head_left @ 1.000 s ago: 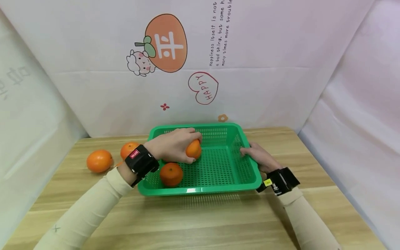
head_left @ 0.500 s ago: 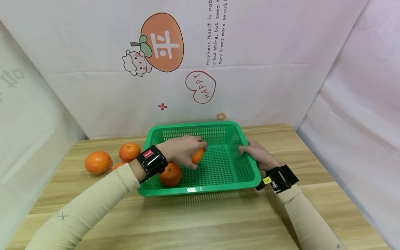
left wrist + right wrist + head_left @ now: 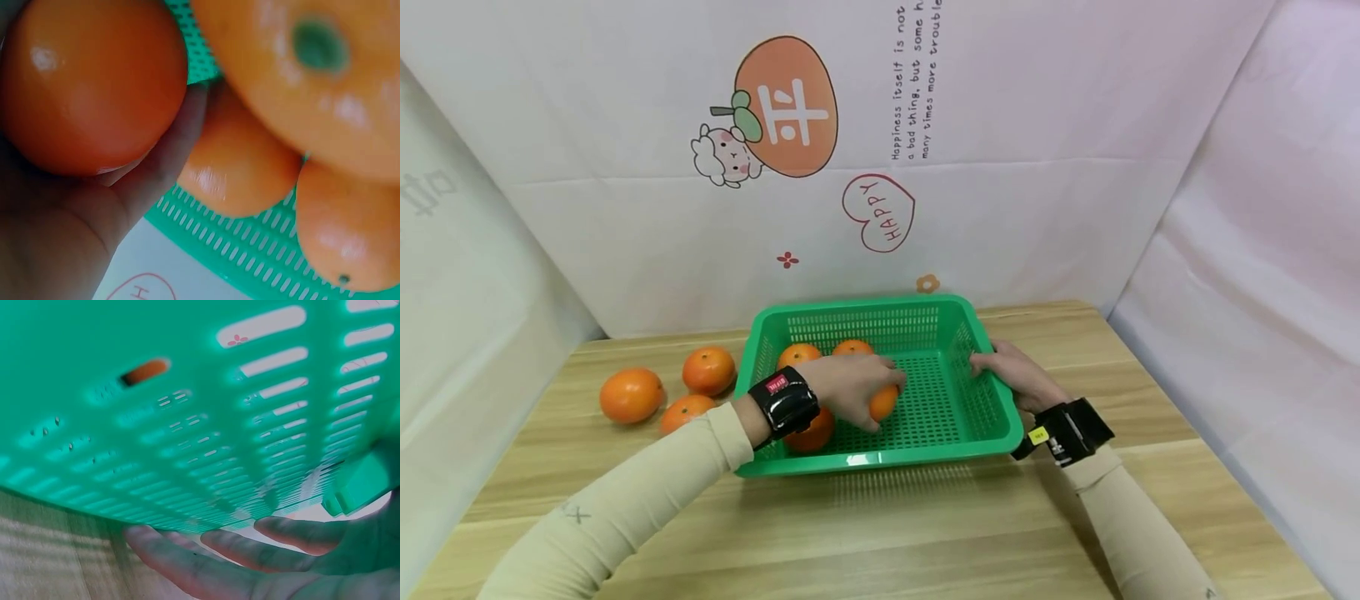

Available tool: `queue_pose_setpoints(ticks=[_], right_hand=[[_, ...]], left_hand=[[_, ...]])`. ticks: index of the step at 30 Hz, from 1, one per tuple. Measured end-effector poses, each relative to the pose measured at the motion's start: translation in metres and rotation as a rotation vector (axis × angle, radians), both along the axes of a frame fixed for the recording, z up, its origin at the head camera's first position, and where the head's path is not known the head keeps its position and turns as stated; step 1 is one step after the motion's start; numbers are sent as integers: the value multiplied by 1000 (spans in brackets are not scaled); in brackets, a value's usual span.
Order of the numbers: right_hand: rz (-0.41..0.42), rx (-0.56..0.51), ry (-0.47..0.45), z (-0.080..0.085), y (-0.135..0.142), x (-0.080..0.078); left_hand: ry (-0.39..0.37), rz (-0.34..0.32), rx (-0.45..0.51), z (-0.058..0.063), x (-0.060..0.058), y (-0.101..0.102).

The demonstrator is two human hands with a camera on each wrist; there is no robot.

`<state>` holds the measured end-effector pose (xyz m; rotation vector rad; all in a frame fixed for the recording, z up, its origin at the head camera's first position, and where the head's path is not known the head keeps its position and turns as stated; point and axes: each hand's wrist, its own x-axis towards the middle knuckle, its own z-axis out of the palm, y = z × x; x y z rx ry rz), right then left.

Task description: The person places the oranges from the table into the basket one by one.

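Observation:
My left hand point(image 3: 853, 385) reaches over the green basket point(image 3: 910, 458) and holds an orange point(image 3: 883, 403) low inside it. In the left wrist view the held orange point(image 3: 94, 87) lies against the palm and fingers. Behind the hand, two oranges rest along the far side of the basket, one point(image 3: 799, 355) left of the other point(image 3: 853, 347). A third orange point(image 3: 811, 435), partly hidden by the wrist strap, sits at the near left. My right hand point(image 3: 1018, 373) grips the basket's right side, thumb over the rim. Its fingers point(image 3: 187, 562) lie along the slotted outer wall.
Left of the basket, three more oranges lie on the wooden table point(image 3: 880, 542): one far left point(image 3: 632, 396), one near the basket point(image 3: 708, 371), and one point(image 3: 687, 412) beside my left sleeve. A white printed cloth point(image 3: 1000, 217) hangs behind the table.
My left hand has moved toward me and slightly right with the orange, uncovering two oranges at the basket's far side. The right hand keeps its grip. The head view has shifted slightly.

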<state>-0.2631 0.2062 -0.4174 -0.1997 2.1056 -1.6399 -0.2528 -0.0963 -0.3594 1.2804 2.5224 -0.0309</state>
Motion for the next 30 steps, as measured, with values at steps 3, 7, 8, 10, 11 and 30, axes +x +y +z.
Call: queue_pose_setpoints(ticks=[3,7,8,10,11,30], right_hand=[[0,6,6,0,0,0],[8,8,8,0,0,0],[2,9,3,-1,0,-1],[8,8,6,-1,1,-1],[10,7,6,-1,1,-1],[14,-4,9,-2,1,-2]], left_hand=[[-3,6,-36,-5,3,1],[-3,11,-86,-9,5,3],[-4,13,-95,-9,6,3],[-4,14,-109,-10,6,3],[-5,17,-116,-11,7,3],[7,12,-175,-14,15,13]])
